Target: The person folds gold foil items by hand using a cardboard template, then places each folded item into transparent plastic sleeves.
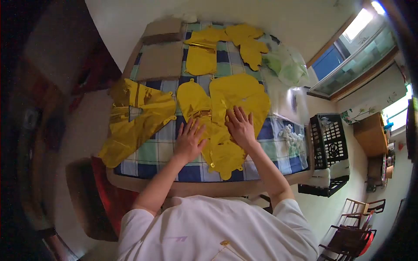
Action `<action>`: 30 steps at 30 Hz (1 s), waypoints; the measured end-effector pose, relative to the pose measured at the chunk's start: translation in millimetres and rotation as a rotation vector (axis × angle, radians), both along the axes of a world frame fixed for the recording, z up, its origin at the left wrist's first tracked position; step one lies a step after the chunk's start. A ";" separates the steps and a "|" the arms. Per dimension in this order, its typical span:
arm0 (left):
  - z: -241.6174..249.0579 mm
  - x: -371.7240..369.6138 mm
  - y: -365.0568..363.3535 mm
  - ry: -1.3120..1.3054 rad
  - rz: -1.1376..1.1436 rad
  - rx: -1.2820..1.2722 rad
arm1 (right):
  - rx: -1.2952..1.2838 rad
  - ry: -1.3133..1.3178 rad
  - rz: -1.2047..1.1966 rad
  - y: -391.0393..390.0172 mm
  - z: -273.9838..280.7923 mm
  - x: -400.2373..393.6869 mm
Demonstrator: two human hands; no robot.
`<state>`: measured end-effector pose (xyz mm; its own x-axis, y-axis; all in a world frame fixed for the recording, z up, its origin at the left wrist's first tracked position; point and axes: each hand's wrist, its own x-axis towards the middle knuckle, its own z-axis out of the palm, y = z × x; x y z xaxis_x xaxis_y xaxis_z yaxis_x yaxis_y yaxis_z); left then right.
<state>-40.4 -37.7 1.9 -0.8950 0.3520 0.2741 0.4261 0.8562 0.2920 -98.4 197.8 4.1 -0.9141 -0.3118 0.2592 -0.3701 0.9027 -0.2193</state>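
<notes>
The left hand (189, 143) and right hand (241, 129) are open, fingers spread, on yellow foil (244, 89) toward the bench's (152, 169) near edge. Light, even pressure suits thin foil. A clear bag (288, 66) holding something green lies near the far right corner; the black crate (320, 162) beyond the right edge has unclear contents.

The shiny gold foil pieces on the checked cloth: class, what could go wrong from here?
The A-shaped gold foil piece reaches past the table's left edge, so a tug might slide it off. The left hand and right hand lie flat on wrinkled gold foil, so pressing might set creases. The small white crumpled bits sit near the right edge and could get brushed off.
</notes>
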 end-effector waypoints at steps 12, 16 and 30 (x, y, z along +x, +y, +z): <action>4.9 20.6 -2.7 0.044 -0.051 0.037 | 0.000 -0.066 0.072 -0.6 -1.2 11.4; 5.3 18.9 -2.6 0.004 -0.056 0.079 | 0.017 -0.051 0.068 -2.4 -2.5 9.9; 8.6 -224.1 -3.8 0.181 0.012 -0.012 | 0.054 0.026 0.127 -53.4 31.0 -153.9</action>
